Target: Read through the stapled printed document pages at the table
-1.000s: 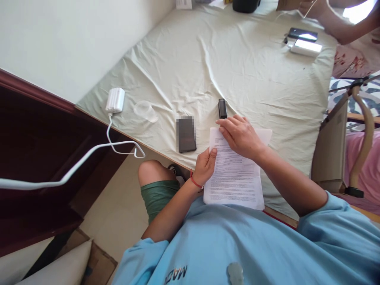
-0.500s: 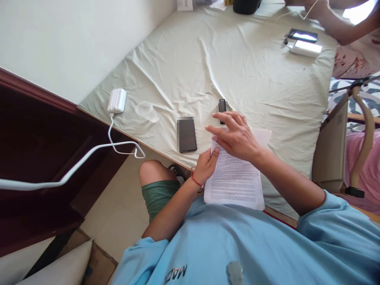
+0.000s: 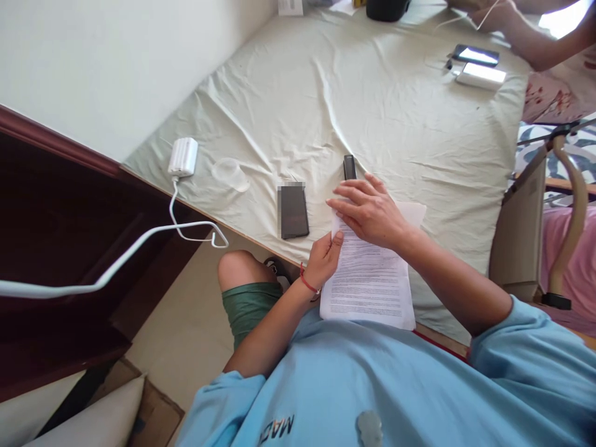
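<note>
Paper sheets (image 3: pixel 367 279) lie lower centre of frame, long axis running up-down. Left hand (image 3: pixel 323 257) pinches their upper left edge; right hand (image 3: pixel 370 211) rests flat on top, fingers loosely spread, nearer the black stapler (image 3: pixel 349 167) just above

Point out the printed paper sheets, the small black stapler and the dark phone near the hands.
printed paper sheets (image 3: pixel 367 285), head view, on the middle of the printed text.
small black stapler (image 3: pixel 349 166), head view, on its top face.
dark phone (image 3: pixel 294 214), head view, on the middle of its dark face.
</note>
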`<act>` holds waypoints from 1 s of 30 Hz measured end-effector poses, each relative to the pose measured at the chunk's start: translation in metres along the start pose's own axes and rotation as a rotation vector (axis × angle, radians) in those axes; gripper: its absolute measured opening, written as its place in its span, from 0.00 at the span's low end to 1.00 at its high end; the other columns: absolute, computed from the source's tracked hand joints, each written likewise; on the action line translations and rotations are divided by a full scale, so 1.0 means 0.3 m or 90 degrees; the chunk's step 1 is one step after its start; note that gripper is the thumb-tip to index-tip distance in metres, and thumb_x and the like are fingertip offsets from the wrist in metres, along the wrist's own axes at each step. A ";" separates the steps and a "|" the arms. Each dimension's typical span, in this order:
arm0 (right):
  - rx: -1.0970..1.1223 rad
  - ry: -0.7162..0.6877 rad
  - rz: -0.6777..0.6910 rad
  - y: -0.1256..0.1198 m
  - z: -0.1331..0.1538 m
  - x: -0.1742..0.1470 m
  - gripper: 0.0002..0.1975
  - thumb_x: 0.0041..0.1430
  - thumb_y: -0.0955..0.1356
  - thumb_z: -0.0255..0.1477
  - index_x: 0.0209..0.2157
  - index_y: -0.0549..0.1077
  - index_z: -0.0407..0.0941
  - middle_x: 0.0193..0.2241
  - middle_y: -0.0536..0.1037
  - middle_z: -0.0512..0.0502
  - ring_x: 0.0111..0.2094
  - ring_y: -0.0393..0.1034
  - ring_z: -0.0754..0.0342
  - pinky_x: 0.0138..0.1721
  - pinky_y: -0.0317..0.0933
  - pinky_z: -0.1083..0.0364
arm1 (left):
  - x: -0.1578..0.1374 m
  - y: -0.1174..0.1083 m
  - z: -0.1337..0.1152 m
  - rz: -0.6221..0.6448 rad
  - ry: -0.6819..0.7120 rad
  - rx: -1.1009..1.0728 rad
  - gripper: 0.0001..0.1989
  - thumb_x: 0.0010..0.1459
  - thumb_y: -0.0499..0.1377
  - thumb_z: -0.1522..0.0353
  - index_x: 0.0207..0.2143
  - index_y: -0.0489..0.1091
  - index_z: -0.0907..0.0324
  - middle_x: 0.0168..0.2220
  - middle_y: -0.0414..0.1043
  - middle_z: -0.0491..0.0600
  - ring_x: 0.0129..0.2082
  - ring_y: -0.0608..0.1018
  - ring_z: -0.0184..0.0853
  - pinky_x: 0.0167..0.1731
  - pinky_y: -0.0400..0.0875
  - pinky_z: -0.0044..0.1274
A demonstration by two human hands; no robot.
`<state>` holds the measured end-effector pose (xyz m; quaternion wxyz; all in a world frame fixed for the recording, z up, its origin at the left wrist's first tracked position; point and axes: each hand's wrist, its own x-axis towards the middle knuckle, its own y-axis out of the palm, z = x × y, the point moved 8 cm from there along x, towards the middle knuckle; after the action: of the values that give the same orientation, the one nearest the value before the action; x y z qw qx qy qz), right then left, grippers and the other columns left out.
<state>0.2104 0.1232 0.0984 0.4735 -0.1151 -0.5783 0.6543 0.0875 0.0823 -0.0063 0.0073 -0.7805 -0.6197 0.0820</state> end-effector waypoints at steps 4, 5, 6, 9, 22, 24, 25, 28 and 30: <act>0.055 0.087 -0.005 -0.006 -0.057 0.007 0.20 0.76 0.61 0.32 0.61 0.76 0.46 0.52 0.84 0.38 0.55 0.74 0.41 0.60 0.63 0.41 | 0.001 0.006 0.007 0.005 -0.011 -0.041 0.34 0.65 0.55 0.38 0.37 0.77 0.59 0.31 0.77 0.48 0.33 0.74 0.37 0.36 0.67 0.28; 0.068 0.120 0.006 0.000 -0.075 0.007 0.19 0.76 0.61 0.32 0.59 0.77 0.44 0.49 0.84 0.37 0.52 0.75 0.41 0.56 0.65 0.43 | 0.003 0.008 0.008 0.006 -0.009 -0.051 0.34 0.65 0.55 0.37 0.38 0.78 0.60 0.32 0.78 0.49 0.34 0.75 0.38 0.37 0.68 0.28; 0.086 0.149 0.026 0.011 -0.090 0.006 0.18 0.75 0.61 0.32 0.54 0.79 0.43 0.46 0.85 0.38 0.48 0.76 0.42 0.52 0.66 0.45 | 0.005 0.009 0.010 0.005 -0.008 -0.058 0.35 0.64 0.56 0.37 0.40 0.79 0.60 0.32 0.79 0.49 0.35 0.76 0.39 0.37 0.69 0.28; 0.145 0.196 0.076 0.042 -0.115 0.003 0.17 0.74 0.61 0.33 0.45 0.81 0.44 0.42 0.85 0.40 0.41 0.77 0.46 0.44 0.65 0.50 | 0.016 0.017 0.026 0.005 -0.017 -0.089 0.37 0.62 0.57 0.35 0.41 0.80 0.61 0.35 0.82 0.51 0.37 0.79 0.41 0.39 0.72 0.29; 0.090 0.385 0.273 0.103 -0.351 -0.051 0.14 0.69 0.64 0.30 0.39 0.83 0.45 0.39 0.86 0.43 0.40 0.76 0.48 0.41 0.64 0.52 | 0.059 0.083 0.131 -0.003 -0.248 -0.397 0.24 0.53 0.75 0.52 0.41 0.74 0.59 0.39 0.85 0.52 0.46 0.85 0.44 0.50 0.79 0.34; 0.083 0.402 0.305 0.142 -0.394 -0.054 0.13 0.68 0.65 0.29 0.40 0.83 0.45 0.41 0.86 0.44 0.41 0.77 0.48 0.42 0.64 0.53 | 0.052 0.083 0.143 -0.022 -0.276 -0.390 0.21 0.54 0.74 0.56 0.39 0.72 0.58 0.37 0.83 0.50 0.45 0.85 0.42 0.50 0.79 0.33; 0.074 0.412 0.312 0.156 -0.415 -0.053 0.13 0.68 0.65 0.29 0.40 0.84 0.45 0.42 0.86 0.43 0.42 0.77 0.47 0.42 0.65 0.53 | 0.048 0.084 0.149 -0.028 -0.289 -0.384 0.20 0.55 0.74 0.57 0.37 0.70 0.58 0.36 0.83 0.49 0.44 0.85 0.41 0.49 0.79 0.32; 0.051 0.435 0.309 0.182 -0.470 -0.039 0.14 0.68 0.65 0.29 0.42 0.84 0.45 0.44 0.86 0.42 0.45 0.78 0.45 0.44 0.66 0.53 | 0.036 0.084 0.166 -0.043 -0.319 -0.358 0.18 0.55 0.72 0.58 0.33 0.68 0.58 0.32 0.80 0.48 0.41 0.85 0.40 0.46 0.79 0.31; 0.048 0.439 0.306 0.193 -0.495 -0.022 0.14 0.67 0.66 0.28 0.43 0.85 0.45 0.45 0.86 0.41 0.46 0.78 0.44 0.45 0.66 0.52 | 0.030 0.082 0.176 -0.056 -0.334 -0.346 0.17 0.55 0.71 0.59 0.32 0.69 0.58 0.31 0.80 0.48 0.40 0.84 0.41 0.45 0.79 0.32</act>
<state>0.2894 0.2213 0.0004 0.4774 -0.4413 -0.3182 0.6900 0.1060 0.0806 -0.0624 -0.3555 -0.6791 -0.6325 0.1110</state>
